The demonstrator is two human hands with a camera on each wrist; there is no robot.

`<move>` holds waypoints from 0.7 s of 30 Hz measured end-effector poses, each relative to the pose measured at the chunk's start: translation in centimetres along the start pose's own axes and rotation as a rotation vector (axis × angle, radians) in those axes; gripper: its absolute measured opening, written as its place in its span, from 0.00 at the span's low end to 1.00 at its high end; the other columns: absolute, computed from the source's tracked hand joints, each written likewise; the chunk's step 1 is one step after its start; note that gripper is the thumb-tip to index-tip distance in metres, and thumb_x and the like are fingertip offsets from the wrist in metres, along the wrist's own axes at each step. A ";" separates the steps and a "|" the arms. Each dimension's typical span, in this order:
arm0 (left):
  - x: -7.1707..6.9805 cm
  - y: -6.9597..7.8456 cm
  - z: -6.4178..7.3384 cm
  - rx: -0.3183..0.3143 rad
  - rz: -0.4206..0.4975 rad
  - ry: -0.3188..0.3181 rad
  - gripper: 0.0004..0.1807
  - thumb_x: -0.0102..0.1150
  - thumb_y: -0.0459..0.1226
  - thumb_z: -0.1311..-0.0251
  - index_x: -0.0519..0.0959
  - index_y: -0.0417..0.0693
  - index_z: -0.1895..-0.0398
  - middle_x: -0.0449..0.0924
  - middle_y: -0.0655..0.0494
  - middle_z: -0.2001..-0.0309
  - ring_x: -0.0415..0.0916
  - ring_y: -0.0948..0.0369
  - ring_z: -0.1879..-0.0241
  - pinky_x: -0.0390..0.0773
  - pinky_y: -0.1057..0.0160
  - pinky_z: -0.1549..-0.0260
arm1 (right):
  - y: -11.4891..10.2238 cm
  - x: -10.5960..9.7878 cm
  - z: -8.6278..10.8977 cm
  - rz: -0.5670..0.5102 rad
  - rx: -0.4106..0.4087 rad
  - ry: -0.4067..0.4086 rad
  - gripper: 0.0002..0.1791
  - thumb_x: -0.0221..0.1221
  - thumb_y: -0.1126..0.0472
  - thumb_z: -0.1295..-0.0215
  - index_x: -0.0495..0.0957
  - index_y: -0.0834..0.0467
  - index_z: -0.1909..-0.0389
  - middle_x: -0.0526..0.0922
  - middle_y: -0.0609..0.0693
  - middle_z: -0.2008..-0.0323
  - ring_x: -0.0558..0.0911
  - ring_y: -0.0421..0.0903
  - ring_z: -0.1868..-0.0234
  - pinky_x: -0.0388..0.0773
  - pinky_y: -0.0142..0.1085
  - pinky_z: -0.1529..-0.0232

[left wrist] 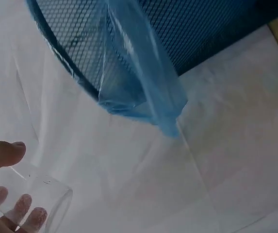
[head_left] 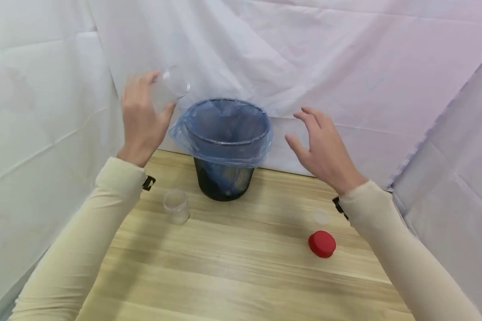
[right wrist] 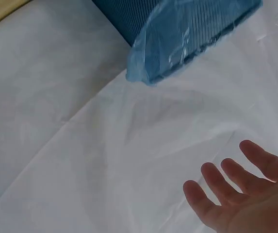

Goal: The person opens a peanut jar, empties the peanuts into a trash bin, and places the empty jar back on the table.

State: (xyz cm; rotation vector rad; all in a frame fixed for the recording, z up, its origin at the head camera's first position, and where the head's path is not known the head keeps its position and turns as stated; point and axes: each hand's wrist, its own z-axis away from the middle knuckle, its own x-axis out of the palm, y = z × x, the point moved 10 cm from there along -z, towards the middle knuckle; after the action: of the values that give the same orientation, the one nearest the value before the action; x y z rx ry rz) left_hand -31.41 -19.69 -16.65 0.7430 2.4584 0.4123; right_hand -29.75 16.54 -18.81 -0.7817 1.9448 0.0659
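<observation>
My left hand (head_left: 141, 113) grips a clear plastic jar (head_left: 169, 87), raised beside the left rim of the bin and tilted. In the left wrist view the fingers show through the wall of the jar (left wrist: 46, 187), with the thumb on its other side. A dark mesh trash bin (head_left: 224, 178) stands at the back of the table, lined with a blue plastic bag (head_left: 225, 154) folded over its rim. My right hand (head_left: 325, 149) is held in the air right of the bin, fingers spread and holding nothing.
A second clear jar (head_left: 176, 207) stands on the wooden table (head_left: 225, 276), front-left of the bin. To the right lie a red lid (head_left: 322, 244) and a small clear disc (head_left: 321, 217). White cloth (head_left: 289, 53) hangs behind and on both sides.
</observation>
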 end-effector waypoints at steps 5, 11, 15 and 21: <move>-0.9 -3.5 3.8 -0.199 0.126 -0.007 0.33 0.75 0.26 0.41 0.75 0.32 0.31 0.79 0.35 0.34 0.75 0.43 0.30 0.69 0.49 0.24 | -0.3 0.1 4.3 0.041 -0.052 0.064 0.34 0.66 0.56 0.24 0.70 0.66 0.24 0.68 0.67 0.22 0.68 0.69 0.23 0.65 0.66 0.24; -1.0 -8.0 10.2 -0.512 0.210 -0.077 0.35 0.70 0.30 0.39 0.71 0.39 0.27 0.78 0.41 0.30 0.74 0.45 0.31 0.72 0.42 0.31 | 1.2 0.9 8.9 0.050 -0.011 0.077 0.36 0.68 0.59 0.28 0.70 0.66 0.24 0.69 0.67 0.23 0.70 0.69 0.25 0.67 0.68 0.27; -0.7 -10.0 13.9 -0.625 0.181 -0.148 0.38 0.70 0.33 0.38 0.67 0.39 0.25 0.76 0.36 0.30 0.75 0.39 0.34 0.74 0.37 0.38 | 2.7 2.5 11.5 0.035 0.069 0.022 0.37 0.68 0.58 0.27 0.68 0.64 0.22 0.67 0.67 0.21 0.69 0.71 0.25 0.67 0.71 0.30; 0.0 -12.1 17.7 -0.643 0.074 -0.269 0.40 0.73 0.31 0.38 0.65 0.30 0.26 0.72 0.23 0.33 0.71 0.29 0.33 0.70 0.31 0.34 | 3.5 5.5 14.6 -0.001 0.145 -0.063 0.37 0.66 0.55 0.24 0.66 0.66 0.21 0.66 0.68 0.21 0.68 0.72 0.24 0.65 0.73 0.29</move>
State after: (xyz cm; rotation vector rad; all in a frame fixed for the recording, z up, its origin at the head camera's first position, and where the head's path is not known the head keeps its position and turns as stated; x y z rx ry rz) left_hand -26.39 -27.10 -36.11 0.5627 1.8831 0.9977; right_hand -21.84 21.92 -31.63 -0.6767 1.8671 -0.0506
